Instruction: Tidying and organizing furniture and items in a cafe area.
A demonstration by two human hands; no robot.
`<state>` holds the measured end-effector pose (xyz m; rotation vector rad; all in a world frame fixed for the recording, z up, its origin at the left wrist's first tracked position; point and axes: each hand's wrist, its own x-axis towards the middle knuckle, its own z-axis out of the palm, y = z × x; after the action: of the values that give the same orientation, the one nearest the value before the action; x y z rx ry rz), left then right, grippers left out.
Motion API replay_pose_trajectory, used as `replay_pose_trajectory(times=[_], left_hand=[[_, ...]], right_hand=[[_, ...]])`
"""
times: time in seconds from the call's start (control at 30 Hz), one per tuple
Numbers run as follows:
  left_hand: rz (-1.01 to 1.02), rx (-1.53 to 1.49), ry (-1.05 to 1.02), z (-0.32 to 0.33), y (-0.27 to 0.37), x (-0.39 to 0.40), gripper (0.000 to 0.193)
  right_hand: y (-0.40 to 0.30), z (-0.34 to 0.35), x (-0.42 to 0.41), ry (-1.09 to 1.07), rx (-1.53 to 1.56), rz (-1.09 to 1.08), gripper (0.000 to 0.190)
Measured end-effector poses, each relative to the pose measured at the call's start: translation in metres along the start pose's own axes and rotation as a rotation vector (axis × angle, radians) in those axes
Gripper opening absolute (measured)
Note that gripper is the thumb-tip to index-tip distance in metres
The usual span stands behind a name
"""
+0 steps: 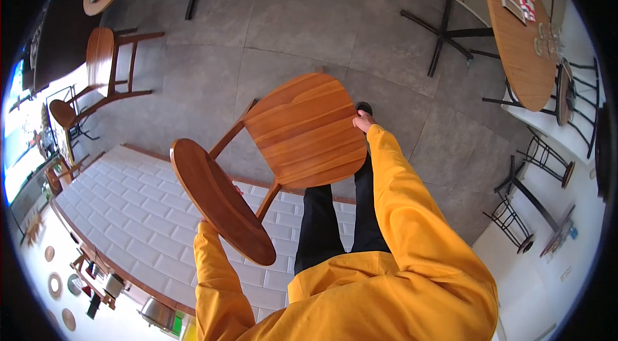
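A wooden chair (309,133) with a broad striped-grain seat and a curved backrest (219,201) is before me. My right hand (364,120) grips the seat's edge on the side away from the backrest. Most of my left hand (203,220) is hidden behind the backrest. Its wrist side shows at the outer edge and fingertips show past the inner edge, so it holds the backrest. The seat hides most of the chair's legs, and I cannot tell whether they touch the floor.
A low wall of white brick-shaped tiles (145,210) runs along my left. Another wooden chair (101,58) stands farther left. Round wooden tables (519,51) stand upper right and upper left, on black cross-shaped bases (442,34). Stools (550,160) line the right wall. Grey tiles (299,12) cover the floor.
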<state>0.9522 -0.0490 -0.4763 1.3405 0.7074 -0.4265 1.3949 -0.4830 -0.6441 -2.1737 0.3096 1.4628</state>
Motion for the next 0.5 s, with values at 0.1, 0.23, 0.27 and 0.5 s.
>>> replay_pose_trajectory(times=[0.1, 0.23, 0.27, 0.5], left_hand=[[0.001, 0.0, -0.02, 0.005, 0.017, -0.018, 0.049], [0.043, -0.005, -0.065, 0.022, 0.058, 0.004, 0.048], [0.057, 0.0, -0.067, 0.025, 0.07, 0.012, 0.048], [0.173, 0.061, -0.088, 0.066, 0.168, 0.001, 0.048]], right_hand=[[-0.005, -0.01, -0.016, 0.047, 0.048, -0.057, 0.074], [0.004, -0.052, -0.023, 0.053, 0.045, -0.043, 0.074], [0.002, -0.059, -0.025, 0.063, 0.057, -0.058, 0.074], [-0.004, -0.127, -0.046, 0.042, 0.218, -0.155, 0.068]])
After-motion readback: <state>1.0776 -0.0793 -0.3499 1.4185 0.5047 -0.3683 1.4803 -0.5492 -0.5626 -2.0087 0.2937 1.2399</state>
